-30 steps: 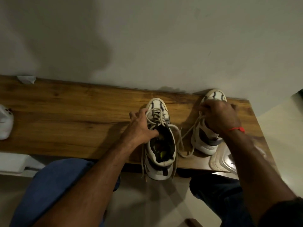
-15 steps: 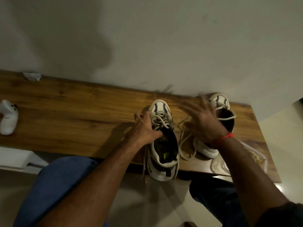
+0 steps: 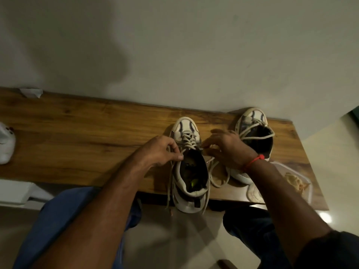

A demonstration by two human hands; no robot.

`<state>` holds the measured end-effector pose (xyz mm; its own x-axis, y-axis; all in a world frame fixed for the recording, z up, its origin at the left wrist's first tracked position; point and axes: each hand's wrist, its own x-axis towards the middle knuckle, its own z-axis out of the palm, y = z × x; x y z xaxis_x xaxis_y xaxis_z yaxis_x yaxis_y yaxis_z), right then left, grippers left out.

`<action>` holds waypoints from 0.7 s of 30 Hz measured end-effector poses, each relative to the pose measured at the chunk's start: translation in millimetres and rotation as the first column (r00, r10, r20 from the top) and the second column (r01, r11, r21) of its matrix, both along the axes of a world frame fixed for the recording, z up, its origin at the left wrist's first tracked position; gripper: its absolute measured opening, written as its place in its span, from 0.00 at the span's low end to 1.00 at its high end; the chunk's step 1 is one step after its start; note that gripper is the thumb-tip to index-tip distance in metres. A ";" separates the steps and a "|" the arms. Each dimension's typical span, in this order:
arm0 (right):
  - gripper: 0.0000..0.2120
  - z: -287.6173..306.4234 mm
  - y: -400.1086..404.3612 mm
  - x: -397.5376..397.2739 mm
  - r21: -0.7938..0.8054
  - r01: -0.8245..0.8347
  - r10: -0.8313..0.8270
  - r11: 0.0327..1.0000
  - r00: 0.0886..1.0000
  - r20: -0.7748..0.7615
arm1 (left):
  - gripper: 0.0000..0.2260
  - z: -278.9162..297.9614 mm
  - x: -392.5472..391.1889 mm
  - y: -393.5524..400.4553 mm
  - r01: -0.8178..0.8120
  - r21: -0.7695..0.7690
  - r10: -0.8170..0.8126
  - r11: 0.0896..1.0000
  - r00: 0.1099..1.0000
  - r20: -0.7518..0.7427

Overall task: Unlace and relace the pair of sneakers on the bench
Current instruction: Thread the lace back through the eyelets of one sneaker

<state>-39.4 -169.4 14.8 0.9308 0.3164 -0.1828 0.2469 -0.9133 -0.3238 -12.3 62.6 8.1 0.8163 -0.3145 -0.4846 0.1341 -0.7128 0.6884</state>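
Head view: you are sitting at a wooden desk (image 3: pixel 77 136) set against a pale wall, working on the near sneaker (image 3: pixel 189 167), which is standing toe to the wall with its heel hanging over the desk's front edge. Your left hand (image 3: pixel 159 152) is curling at the left side of that sneaker's throat, thumb and fingers pinching a strand of the cream lace (image 3: pixel 187 141). Your right hand (image 3: pixel 229 150) is reaching in from the other side, its fingertips (image 3: pixel 204 145) closing on the lace at the sneaker's right eyelets; a red thread band (image 3: pixel 254 161) is circling that wrist. Loose lace ends are trailing down both sides of the near sneaker, past the desk edge, and one loop is lying on the desk just right of it. The second sneaker (image 3: pixel 254 133) is standing to the right of the near sneaker, partly behind your right hand, toe also to the wall, its lace slack across the open mouth. Farther right of the near sneaker, by your right forearm, a clear plastic container (image 3: pixel 295 181) is resting on the desk. Well to the left of the near sneaker, a white object (image 3: pixel 6 148) is sitting at the frame edge, and a scrap of white paper (image 3: pixel 31 92) is lying where desk meets wall. Your knees in blue trousers are showing below the desk.
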 end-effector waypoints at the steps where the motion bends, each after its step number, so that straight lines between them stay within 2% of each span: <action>1: 0.12 -1.3 1.7 0.6 0.015 -0.022 0.021 1.000 0.999 0.040 | 0.06 -1.4 -0.5 -0.1 0.016 0.019 -0.016 1.000 1.000 0.026; 3: 0.10 -4.3 0.9 0.7 0.061 -0.033 0.027 0.998 0.996 0.086 | 0.07 -3.4 -1.6 -1.6 0.024 0.000 -0.024 1.000 0.999 0.038; 6: 0.09 -6.6 -1.5 0.3 0.106 -0.034 0.026 0.994 0.997 0.076 | 0.05 -5.9 -0.2 -1.5 0.050 0.008 -0.050 0.999 0.998 0.045; 11: 0.09 -9.2 -0.4 0.7 0.060 0.011 -0.018 0.998 0.994 0.112 | 0.02 -12.7 4.8 -3.2 0.010 0.023 -0.013 1.000 0.991 0.131; 16: 0.11 -8.1 2.8 -0.2 0.046 0.015 -0.019 0.999 0.996 0.086 | 0.08 -10.4 3.2 -6.0 0.095 0.004 -0.095 0.995 0.983 0.160; 21: 0.11 -5.4 7.2 -1.1 0.135 0.016 -0.019 0.991 1.000 0.021 | 0.03 -11.9 -1.3 -9.9 0.112 0.087 -0.127 0.990 0.975 0.184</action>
